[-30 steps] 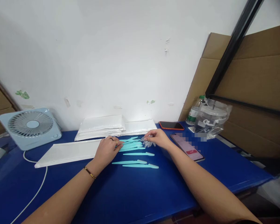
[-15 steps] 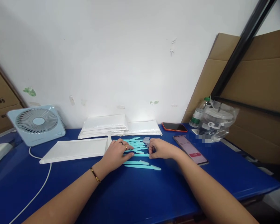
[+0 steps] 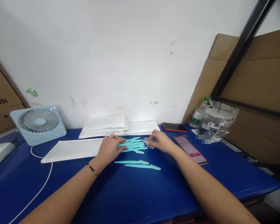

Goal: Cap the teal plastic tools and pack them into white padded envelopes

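Observation:
Several turquoise eyebrow razors (image 3: pixel 134 145) lie in a loose, overlapping pile on the blue table. My left hand (image 3: pixel 110 147), wearing a ring, is at the handle end of the pile, thumb and fingers closed around a razor there. At the pile's right end lies a small heap of clear plastic blade caps (image 3: pixel 147 141). My right hand (image 3: pixel 160 141) is over this heap, its thumb and index finger pinched on a cap that they partly hide. Nearer to me, two separate razors (image 3: pixel 142 167) lie side by side, pointing right.
Left of the pile is a white sleeve (image 3: pixel 72 150), with stacked white packets (image 3: pixel 102 126) behind it. A light blue fan (image 3: pixel 39 124) with a white cable stands at left. Two phones (image 3: pixel 191 150), a bottle (image 3: pixel 197 115) and a bagged cup (image 3: pixel 216 121) are at right.
The razor that lay between my hands has gone from its spot. My left hand has moved left and back to the pile. My right hand has moved back to the clear caps.

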Available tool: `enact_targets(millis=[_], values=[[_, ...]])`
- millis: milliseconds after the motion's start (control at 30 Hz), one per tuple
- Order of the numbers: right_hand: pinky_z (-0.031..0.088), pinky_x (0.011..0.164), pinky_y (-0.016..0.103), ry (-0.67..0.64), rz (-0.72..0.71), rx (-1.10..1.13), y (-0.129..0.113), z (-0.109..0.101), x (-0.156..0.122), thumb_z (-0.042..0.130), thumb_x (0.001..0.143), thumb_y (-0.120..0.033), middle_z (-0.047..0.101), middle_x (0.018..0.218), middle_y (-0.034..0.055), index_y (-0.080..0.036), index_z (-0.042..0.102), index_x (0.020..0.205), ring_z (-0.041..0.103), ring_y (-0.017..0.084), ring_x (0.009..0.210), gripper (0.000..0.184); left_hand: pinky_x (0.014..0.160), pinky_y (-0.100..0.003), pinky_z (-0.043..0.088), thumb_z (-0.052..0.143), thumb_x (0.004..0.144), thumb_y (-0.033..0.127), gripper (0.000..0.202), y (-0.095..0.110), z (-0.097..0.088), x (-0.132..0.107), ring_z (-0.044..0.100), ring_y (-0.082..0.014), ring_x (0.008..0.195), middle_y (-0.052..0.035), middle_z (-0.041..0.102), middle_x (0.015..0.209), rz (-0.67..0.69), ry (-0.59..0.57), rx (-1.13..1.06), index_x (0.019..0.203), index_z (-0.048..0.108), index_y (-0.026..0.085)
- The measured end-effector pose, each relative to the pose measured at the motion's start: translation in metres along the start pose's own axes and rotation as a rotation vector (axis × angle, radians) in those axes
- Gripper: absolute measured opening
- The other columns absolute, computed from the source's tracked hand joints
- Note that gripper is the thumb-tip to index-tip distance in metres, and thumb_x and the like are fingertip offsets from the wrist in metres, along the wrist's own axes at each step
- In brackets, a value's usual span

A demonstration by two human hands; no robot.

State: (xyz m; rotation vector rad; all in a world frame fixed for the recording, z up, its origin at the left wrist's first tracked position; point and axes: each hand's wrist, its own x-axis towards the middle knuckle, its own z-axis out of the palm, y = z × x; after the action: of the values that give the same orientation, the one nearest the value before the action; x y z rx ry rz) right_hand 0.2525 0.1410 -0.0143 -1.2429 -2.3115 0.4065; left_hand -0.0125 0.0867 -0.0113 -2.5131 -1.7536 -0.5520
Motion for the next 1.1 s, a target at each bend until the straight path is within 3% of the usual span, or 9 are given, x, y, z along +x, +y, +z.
enact_targets(millis=[100, 233, 400, 500, 667, 800, 933, 1000, 1100], values=[[0.039, 0.064, 0.023, -0.031, -0.029, 0.025, -0.005, -0.003, -0.004, 0.065, 0.073, -0.021, 0.056, 0.080, 0.0019, -0.018, 0.068, 0.069, 0.054, 0.012, 0.070, 0.006, 0.074, -0.032, 0.032, 0.061, 0.075, 0.046, 0.024, 0.004, -0.006, -0.005, 0.054, -0.0205, 0.088, 0.0010, 0.066, 0.081, 0.052, -0.137, -0.068, 0.088, 0.067, 0.027], [0.038, 0.059, 0.022, -0.211, -0.124, 0.103, -0.021, -0.001, -0.012, 0.067, 0.072, -0.031, 0.056, 0.080, 0.0013, -0.019, 0.070, 0.074, 0.053, 0.012, 0.070, 0.012, 0.072, -0.030, 0.032, 0.062, 0.074, 0.038, 0.012, 0.009, -0.005, -0.012, 0.054, -0.0183, 0.083, 0.0025, 0.065, 0.076, 0.117, -0.322, -0.115, 0.074, 0.067, 0.027], [0.037, 0.057, 0.022, -0.304, -0.197, 0.089, -0.030, 0.009, -0.014, 0.072, 0.068, -0.034, 0.056, 0.076, 0.0009, -0.018, 0.070, 0.073, 0.052, 0.012, 0.067, 0.018, 0.069, -0.029, 0.034, 0.056, 0.078, 0.033, 0.015, 0.013, -0.001, -0.009, 0.055, -0.0188, 0.081, 0.0000, 0.065, 0.073, 0.051, -0.271, -0.142, 0.072, 0.066, 0.023], [0.037, 0.057, 0.021, -0.201, -0.174, 0.093, -0.021, 0.011, -0.009, 0.070, 0.070, -0.026, 0.058, 0.077, 0.0012, -0.017, 0.068, 0.072, 0.052, 0.011, 0.066, 0.010, 0.070, -0.031, 0.035, 0.056, 0.079, 0.032, 0.016, 0.012, -0.003, -0.004, 0.054, -0.0203, 0.083, -0.0013, 0.066, 0.078, 0.000, -0.169, -0.107, 0.072, 0.066, 0.022], [0.038, 0.058, 0.022, 0.011, 0.008, 0.040, -0.001, 0.003, 0.002, 0.072, 0.067, -0.024, 0.059, 0.073, 0.0024, -0.017, 0.070, 0.067, 0.053, 0.012, 0.064, 0.008, 0.075, -0.034, 0.035, 0.056, 0.080, 0.035, 0.016, 0.005, -0.006, 0.001, 0.053, -0.0232, 0.090, -0.0027, 0.065, 0.086, -0.040, -0.006, -0.037, 0.081, 0.065, 0.022], [0.038, 0.058, 0.022, 0.051, 0.007, 0.044, 0.003, -0.006, 0.003, 0.069, 0.070, -0.030, 0.060, 0.075, 0.0030, -0.018, 0.072, 0.071, 0.052, 0.012, 0.063, 0.012, 0.082, -0.032, 0.037, 0.063, 0.075, 0.042, 0.027, 0.017, -0.004, -0.008, 0.052, -0.0211, 0.095, -0.0021, 0.062, 0.097, 0.178, -0.114, -0.173, 0.096, 0.064, 0.025], [0.037, 0.053, 0.022, 0.010, -0.003, 0.121, -0.001, -0.011, -0.003, 0.064, 0.074, -0.033, 0.061, 0.067, 0.0019, -0.017, 0.071, 0.072, 0.051, 0.011, 0.057, 0.018, 0.085, -0.031, 0.036, 0.065, 0.076, 0.035, 0.017, 0.040, 0.004, -0.020, 0.051, -0.0187, 0.095, -0.0002, 0.061, 0.098, 0.358, -0.265, -0.243, 0.091, 0.064, 0.026], [0.037, 0.051, 0.022, -0.078, 0.012, 0.226, -0.003, -0.011, -0.005, 0.062, 0.076, -0.037, 0.061, 0.062, 0.0015, -0.016, 0.071, 0.074, 0.051, 0.011, 0.053, 0.023, 0.081, -0.030, 0.037, 0.059, 0.080, 0.030, 0.008, 0.045, 0.008, -0.022, 0.052, -0.0176, 0.090, -0.0001, 0.062, 0.091, 0.316, -0.257, -0.275, 0.083, 0.062, 0.023], [0.042, 0.050, 0.022, -0.154, 0.038, 0.449, -0.009, -0.007, -0.007, 0.058, 0.079, -0.043, 0.064, 0.066, 0.0026, -0.014, 0.070, 0.083, 0.056, 0.011, 0.054, 0.031, 0.071, -0.029, 0.038, 0.049, 0.085, 0.030, 0.012, 0.039, 0.008, -0.018, 0.053, -0.0159, 0.077, -0.0004, 0.061, 0.081, 0.117, -0.192, -0.385, 0.083, 0.057, 0.021]])
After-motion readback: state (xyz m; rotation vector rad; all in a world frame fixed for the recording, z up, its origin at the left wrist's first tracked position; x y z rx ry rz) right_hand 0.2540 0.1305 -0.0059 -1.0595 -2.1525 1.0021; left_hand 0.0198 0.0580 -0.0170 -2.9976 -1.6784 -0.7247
